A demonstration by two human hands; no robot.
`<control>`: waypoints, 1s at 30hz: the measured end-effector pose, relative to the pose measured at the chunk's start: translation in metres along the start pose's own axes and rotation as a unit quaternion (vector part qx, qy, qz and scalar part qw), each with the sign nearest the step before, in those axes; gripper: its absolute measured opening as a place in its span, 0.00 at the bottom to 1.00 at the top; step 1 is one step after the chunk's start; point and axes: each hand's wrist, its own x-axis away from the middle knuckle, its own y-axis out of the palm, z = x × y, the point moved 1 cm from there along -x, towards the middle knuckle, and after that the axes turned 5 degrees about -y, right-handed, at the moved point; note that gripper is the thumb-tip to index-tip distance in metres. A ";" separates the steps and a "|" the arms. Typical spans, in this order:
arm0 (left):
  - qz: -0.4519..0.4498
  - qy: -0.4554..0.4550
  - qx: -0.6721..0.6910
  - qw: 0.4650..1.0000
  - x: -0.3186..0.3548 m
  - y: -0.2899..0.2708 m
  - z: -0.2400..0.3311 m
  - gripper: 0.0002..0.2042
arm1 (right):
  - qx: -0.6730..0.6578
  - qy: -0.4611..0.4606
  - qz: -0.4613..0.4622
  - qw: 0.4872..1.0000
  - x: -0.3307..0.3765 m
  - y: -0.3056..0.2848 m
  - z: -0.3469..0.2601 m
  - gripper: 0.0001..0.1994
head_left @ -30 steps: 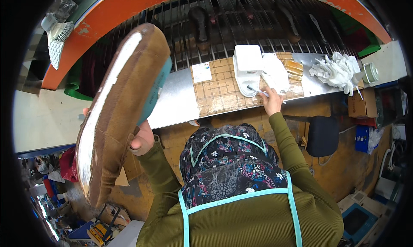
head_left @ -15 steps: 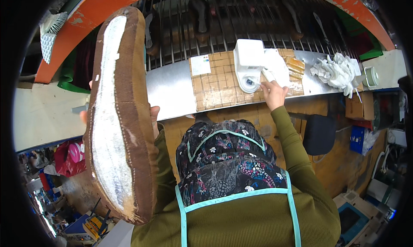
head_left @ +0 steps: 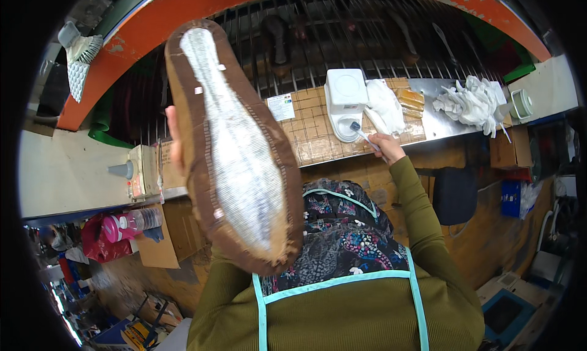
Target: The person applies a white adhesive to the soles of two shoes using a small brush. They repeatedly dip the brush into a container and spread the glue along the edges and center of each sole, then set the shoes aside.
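Observation:
A brown boot, its pale, stitched-round underside toward me, is held up on the left by my left hand. Only some fingers show along the boot's left edge; the rest of that hand is behind it. My right hand pinches the light handle of a small brush. The brush's dark bristle end is over the round cup at the base of a white dispenser. Beside the dispenser lies a white cloth.
Brown grid-patterned cardboard covers part of the metal bench. Crumpled white material and a green-white container stand to the right. Behind runs a rack of metal bars carrying dark shoes. A box with a grey funnel is at the left.
The boot has moved right and tilted, its top now leaning left. My right hand has drawn slightly down and right, and the brush's bristle end has come into clearer view at the cup.

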 end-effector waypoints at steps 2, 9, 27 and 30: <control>-0.029 0.017 0.007 0.999 0.008 0.014 -0.005 0.20 | -0.165 0.035 -0.056 0.984 0.008 0.001 -0.002 0.10; -0.115 0.100 -0.050 0.987 0.007 0.033 -0.032 0.18 | 0.141 -0.445 0.159 0.870 0.082 0.032 -0.109 0.07; -0.178 0.080 -0.073 0.978 0.002 0.052 0.014 0.16 | 0.009 -0.564 0.002 0.826 0.142 0.111 -0.225 0.10; -0.184 0.079 -0.071 0.977 0.002 0.046 0.017 0.16 | 0.036 -0.589 0.005 0.807 0.132 0.117 -0.241 0.10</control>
